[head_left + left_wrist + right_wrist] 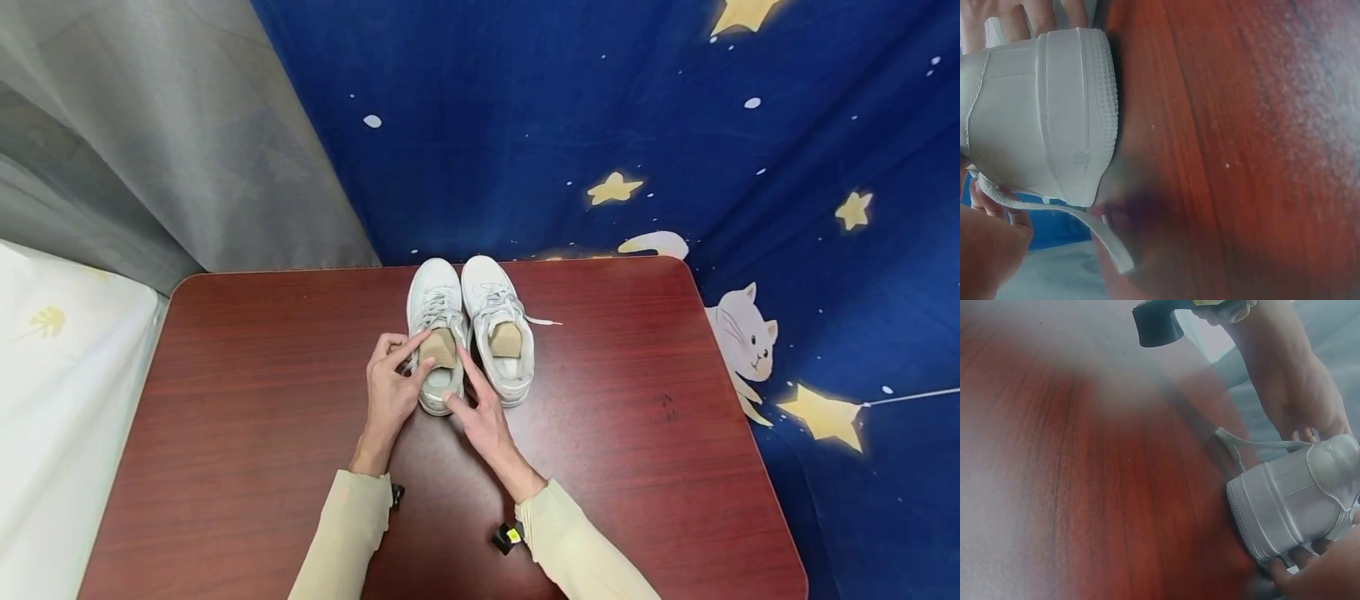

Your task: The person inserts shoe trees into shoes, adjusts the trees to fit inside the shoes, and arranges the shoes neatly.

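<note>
Two white sneakers stand side by side at the far edge of the table, toes away from me. Both hands hold the left sneaker (435,287). My left hand (390,387) grips its left side, with thumb and forefinger at the edge of a tan flap (437,348) in the opening. My right hand (483,421) holds its heel end, thumb at the heel and forefinger stretched along the right side. In the left wrist view, a loose white lace (1104,234) hangs from the sneaker's side. The sneaker's heel (1285,500) also shows in the right wrist view.
The right sneaker (483,279) stands close beside, with its own tan flap (506,340) and a lace (543,322) trailing right. Red-brown table (262,433) surrounds them. Behind hang a grey curtain (247,167) and a blue star-patterned curtain (480,125).
</note>
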`<act>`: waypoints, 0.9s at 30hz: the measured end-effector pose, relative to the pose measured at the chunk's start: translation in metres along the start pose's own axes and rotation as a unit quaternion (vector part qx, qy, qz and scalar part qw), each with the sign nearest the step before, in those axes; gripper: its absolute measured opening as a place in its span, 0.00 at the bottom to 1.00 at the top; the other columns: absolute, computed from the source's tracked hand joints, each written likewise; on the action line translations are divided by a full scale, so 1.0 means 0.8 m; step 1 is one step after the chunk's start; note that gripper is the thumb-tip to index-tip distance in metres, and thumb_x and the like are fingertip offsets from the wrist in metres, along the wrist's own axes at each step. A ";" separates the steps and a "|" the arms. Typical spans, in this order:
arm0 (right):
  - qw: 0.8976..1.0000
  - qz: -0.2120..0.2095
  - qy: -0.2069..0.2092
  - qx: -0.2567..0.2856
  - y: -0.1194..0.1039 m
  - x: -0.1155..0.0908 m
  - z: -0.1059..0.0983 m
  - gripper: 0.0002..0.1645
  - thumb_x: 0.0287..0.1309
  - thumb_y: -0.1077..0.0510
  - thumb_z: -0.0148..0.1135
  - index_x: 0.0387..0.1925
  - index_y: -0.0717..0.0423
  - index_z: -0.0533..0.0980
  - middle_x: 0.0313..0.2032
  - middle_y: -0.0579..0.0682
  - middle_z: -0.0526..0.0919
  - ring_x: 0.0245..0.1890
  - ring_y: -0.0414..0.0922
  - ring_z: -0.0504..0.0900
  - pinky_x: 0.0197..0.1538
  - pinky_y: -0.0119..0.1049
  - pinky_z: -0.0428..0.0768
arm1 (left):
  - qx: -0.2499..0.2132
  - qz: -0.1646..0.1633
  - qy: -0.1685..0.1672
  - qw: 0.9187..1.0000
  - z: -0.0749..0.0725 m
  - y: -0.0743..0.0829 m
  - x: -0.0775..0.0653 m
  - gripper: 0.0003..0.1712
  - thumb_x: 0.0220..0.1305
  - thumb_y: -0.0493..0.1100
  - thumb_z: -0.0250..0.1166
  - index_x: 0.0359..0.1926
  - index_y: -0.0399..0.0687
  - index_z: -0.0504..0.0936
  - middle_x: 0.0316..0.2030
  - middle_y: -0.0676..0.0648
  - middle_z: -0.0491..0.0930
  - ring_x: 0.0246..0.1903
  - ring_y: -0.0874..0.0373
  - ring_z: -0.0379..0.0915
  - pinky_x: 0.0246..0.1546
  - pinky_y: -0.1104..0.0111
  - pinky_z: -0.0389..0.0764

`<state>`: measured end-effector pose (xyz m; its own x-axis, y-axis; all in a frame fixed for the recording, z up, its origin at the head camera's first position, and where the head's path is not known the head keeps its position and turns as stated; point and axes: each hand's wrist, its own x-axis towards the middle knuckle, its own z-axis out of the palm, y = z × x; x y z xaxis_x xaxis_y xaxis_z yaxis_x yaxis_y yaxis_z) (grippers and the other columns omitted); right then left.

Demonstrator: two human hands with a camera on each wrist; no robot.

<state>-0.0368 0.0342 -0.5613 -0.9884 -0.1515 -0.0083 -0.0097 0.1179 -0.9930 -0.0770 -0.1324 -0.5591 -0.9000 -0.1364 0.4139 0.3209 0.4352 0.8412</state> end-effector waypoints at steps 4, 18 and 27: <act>1.000 -0.004 0.001 0.001 -0.006 -0.001 -0.001 0.44 0.60 0.62 0.62 0.76 0.42 0.59 0.73 0.44 0.62 0.71 0.47 0.62 0.69 0.53 0.63 | 0.003 -0.002 0.005 1.000 0.003 0.000 0.001 0.26 0.48 0.35 0.78 0.52 0.52 0.88 0.39 0.44 0.75 0.36 0.53 0.71 0.35 0.69 0.68; 1.000 -0.005 -0.010 0.002 -0.042 -0.005 -0.006 0.43 0.61 0.64 0.61 0.75 0.56 0.58 0.73 0.55 0.61 0.72 0.53 0.61 0.68 0.56 0.62 | -0.018 -0.033 -0.009 0.999 0.007 -0.004 0.006 0.36 0.45 0.25 0.75 0.58 0.45 0.78 0.34 0.44 0.71 0.31 0.55 0.67 0.32 0.73 0.68; 1.000 -0.013 0.001 -0.004 0.004 0.001 0.001 0.45 0.60 0.62 0.63 0.75 0.40 0.59 0.73 0.40 0.62 0.73 0.42 0.59 0.69 0.51 0.64 | 0.028 -0.047 -0.023 0.998 0.001 -0.002 0.007 0.36 0.47 0.31 0.77 0.60 0.43 0.78 0.34 0.43 0.71 0.29 0.56 0.66 0.33 0.75 0.68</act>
<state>-0.0378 0.0334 -0.5649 -0.9881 -0.1524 0.0185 -0.0373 0.1208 -0.9920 -0.0828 -0.1329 -0.5587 -0.9382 -0.1382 0.3174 0.2194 0.4716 0.8541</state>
